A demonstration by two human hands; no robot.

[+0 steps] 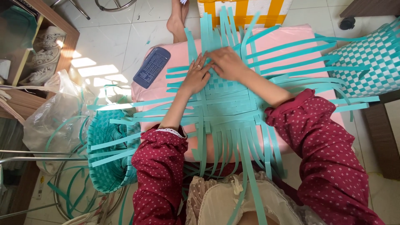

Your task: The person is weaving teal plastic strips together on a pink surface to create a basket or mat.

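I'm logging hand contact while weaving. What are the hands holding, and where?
Both the left hand and right hand press flat on the woven teal strips at the mat's far edge; whether the fingers pinch a strip cannot be told.

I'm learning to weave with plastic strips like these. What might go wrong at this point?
1. The woven mat lies loose on the pink cushion; only the left hand and right hand press it at the far edge, so near rows may slip apart.
2. Long loose strips hang over the lap and could snag.
3. The dark blue case sits at the cushion's edge and might get knocked off.
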